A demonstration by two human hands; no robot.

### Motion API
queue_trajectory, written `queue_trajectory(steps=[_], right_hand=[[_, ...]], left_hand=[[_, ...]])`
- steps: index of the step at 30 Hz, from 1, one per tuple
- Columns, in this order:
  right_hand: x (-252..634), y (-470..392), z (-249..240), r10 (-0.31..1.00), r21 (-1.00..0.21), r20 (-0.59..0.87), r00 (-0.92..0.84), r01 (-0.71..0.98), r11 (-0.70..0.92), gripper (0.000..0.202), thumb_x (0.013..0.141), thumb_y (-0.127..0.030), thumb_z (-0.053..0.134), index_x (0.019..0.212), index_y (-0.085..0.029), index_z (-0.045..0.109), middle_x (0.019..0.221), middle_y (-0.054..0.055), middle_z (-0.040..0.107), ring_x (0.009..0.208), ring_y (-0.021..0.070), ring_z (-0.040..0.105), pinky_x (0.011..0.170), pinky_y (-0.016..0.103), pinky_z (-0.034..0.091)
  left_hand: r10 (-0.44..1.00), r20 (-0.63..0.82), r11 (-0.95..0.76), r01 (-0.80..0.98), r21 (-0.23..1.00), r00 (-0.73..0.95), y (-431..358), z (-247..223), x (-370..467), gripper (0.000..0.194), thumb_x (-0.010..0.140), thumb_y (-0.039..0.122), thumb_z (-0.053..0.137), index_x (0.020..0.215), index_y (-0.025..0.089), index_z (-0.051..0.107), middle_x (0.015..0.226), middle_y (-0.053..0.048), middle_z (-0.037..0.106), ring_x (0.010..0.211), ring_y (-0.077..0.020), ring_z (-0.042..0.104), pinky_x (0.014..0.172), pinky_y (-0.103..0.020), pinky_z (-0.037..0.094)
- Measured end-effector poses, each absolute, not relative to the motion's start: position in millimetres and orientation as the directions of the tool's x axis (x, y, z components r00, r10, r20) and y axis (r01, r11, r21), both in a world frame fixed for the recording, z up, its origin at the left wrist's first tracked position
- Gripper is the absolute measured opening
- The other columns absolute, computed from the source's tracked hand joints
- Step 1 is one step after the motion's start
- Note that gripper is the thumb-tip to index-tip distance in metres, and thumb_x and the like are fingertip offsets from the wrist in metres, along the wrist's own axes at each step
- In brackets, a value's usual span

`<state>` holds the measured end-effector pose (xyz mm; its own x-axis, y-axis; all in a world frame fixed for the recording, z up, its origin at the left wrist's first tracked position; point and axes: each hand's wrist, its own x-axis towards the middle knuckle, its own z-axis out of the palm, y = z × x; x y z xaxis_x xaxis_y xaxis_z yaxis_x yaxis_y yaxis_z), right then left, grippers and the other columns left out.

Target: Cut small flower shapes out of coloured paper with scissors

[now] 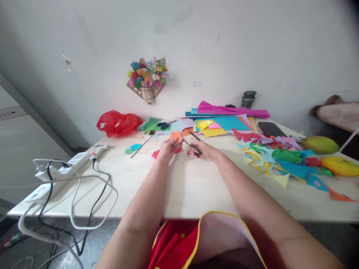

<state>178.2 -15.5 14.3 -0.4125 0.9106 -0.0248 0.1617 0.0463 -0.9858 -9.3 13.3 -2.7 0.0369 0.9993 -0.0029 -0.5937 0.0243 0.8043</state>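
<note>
Left of the one held scissors pair [198, 152], left fingers [170, 144] pinch one orange flower [175, 136]; right fingers [194, 144] grip that pair; well right, two fruits [319, 145].

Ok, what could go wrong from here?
The scissors in the right hand are close to the left hand holding the orange paper flower; a slip might nick fingers or spoil a petal.

Cords hang over the table's front edge; a snag could drag the power strip.
</note>
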Motion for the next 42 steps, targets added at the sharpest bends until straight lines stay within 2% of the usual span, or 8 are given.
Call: queue_trajectory(steps=[13, 26, 42], right_hand=[[176.1, -21.9, 21.1, 0.922, -0.985, -0.033, -0.386, 0.167, 0.034, 0.026, 0.092, -0.024, 0.064, 0.070, -0.016, 0.054, 0.047, -0.005, 0.053, 0.035, 0.0044, 0.043, 0.030, 0.014, 0.022], [176.7, -22.4, 22.2, 0.911, -0.989, -0.028, -0.412, 0.146, 0.036, 0.024, 0.088, -0.027, 0.068, 0.070, -0.017, 0.055, 0.046, -0.006, 0.052, 0.036, 0.0050, 0.043, 0.032, 0.015, 0.028], [177.1, -23.7, 24.0, 0.908, -0.986, 0.019, -0.419, 0.144, 0.087, 0.028, 0.083, -0.031, 0.072, 0.068, -0.017, 0.054, 0.046, -0.007, 0.051, 0.037, 0.0052, 0.041, 0.036, 0.016, 0.031]], left_hand=[[0.999, -0.012, 0.033, -0.578, 0.815, 0.040, 13.0, -2.3, -9.4, 0.020, 0.074, 0.007, 0.072, 0.090, 0.014, 0.062, 0.086, -0.007, 0.072, 0.077, -0.0197, 0.073, 0.083, -0.035, 0.056], [0.999, -0.004, 0.028, -0.596, 0.802, 0.042, 13.8, -2.9, -9.6, 0.019, 0.073, 0.005, 0.074, 0.086, 0.012, 0.062, 0.085, -0.008, 0.072, 0.073, -0.0202, 0.074, 0.079, -0.034, 0.057], [0.999, 0.009, 0.019, -0.595, 0.803, 0.045, 14.1, -4.1, -9.5, 0.020, 0.071, 0.007, 0.073, 0.086, 0.014, 0.062, 0.084, -0.007, 0.073, 0.079, -0.0223, 0.075, 0.078, -0.033, 0.057]])
